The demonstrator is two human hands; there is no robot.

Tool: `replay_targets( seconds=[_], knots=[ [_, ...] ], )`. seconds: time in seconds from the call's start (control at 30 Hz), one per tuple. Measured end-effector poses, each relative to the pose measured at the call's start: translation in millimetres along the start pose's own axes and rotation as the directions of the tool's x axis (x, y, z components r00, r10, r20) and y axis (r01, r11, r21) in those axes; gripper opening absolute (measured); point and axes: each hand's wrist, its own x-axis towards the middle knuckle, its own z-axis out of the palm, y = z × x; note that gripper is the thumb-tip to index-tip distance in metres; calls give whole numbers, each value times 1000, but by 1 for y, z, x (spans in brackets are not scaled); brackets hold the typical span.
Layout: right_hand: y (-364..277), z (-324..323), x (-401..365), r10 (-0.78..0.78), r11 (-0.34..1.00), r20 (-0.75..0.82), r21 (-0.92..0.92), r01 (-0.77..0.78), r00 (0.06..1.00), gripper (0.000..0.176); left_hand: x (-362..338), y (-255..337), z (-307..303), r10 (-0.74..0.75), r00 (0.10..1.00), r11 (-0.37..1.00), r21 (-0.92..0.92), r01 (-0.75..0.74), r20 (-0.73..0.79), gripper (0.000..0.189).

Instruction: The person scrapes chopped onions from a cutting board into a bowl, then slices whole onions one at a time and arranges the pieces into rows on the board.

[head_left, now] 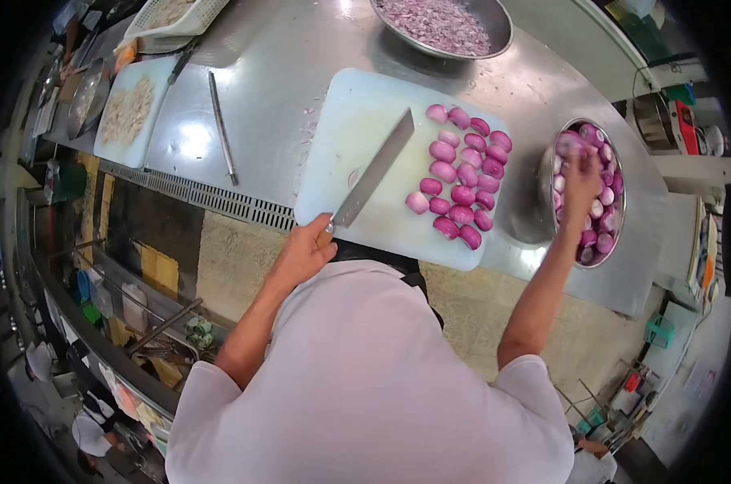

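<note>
My left hand [307, 252] is closed around the wooden handle of a cleaver [375, 168]. The broad blade points up and to the right over the white cutting board [365, 93]. Several peeled red onions [464, 195] lie in rough rows on the right half of the board. Over at the right, my right hand [582, 179] reaches into an oval metal bowl [621, 211] heaped with more peeled red onions [596, 210]. Motion smears its fingers, so I cannot make out whether they grip an onion.
Chopped red onion fills a round metal bowl [504, 36] at the back of the steel table [252, 89]. A long thin metal rod [223, 133] lies left of the board. Farther left are a second board [152, 81] with pale chopped pieces and a white basket [208, 14].
</note>
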Motion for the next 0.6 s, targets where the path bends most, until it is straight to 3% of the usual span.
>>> replay_targets(
  seconds=[0.03,0.07,0.1,0.13,0.17,0.2,0.27,0.3,0.37,0.4,0.43,0.53,0.6],
  knots=[
    [-27,23,-25,22,991,149,124,-40,989,38,-2,-2,-1,-77,993,997,10,76,86,49],
    [-52,45,-47,25,966,293,239,-98,956,36,-2,-17,4,24,1000,992,-124,-21,20,50],
    [-69,66,-67,13,992,378,112,-60,926,33,-1,-13,-2,22,1000,993,-119,-19,21,50],
    [-108,84,-90,32,965,519,206,-161,854,33,1,-5,-11,-137,990,978,-153,141,33,48],
    [-121,106,-112,4,979,556,166,-116,831,32,3,0,-17,-291,955,937,-186,295,48,47],
    [-134,125,-127,49,976,661,127,-176,749,31,6,-14,-12,-201,978,949,-257,180,-57,38],
    [-130,166,-151,-38,984,766,142,-111,641,30,16,-26,-15,-146,982,974,-192,122,-120,37],
    [-130,179,-161,-43,983,766,148,-111,641,30,20,-29,-19,-87,980,990,-126,65,-177,37],
    [-132,196,-176,-169,984,605,65,163,778,28,16,4,-29,-174,973,979,-131,155,-149,36],
    [-132,199,-178,-169,985,575,72,156,801,22,15,13,-32,-93,982,995,19,98,-163,38],
    [-140,195,-177,-174,984,580,78,158,796,22,12,22,-33,-15,986,985,168,43,-164,40],
    [-154,181,-174,-152,988,603,65,142,783,18,-6,45,-33,41,987,985,170,-14,-156,44],
    [-155,179,-177,-246,968,584,112,223,773,14,-15,59,-35,10,993,982,188,13,-120,44]
  ],
)
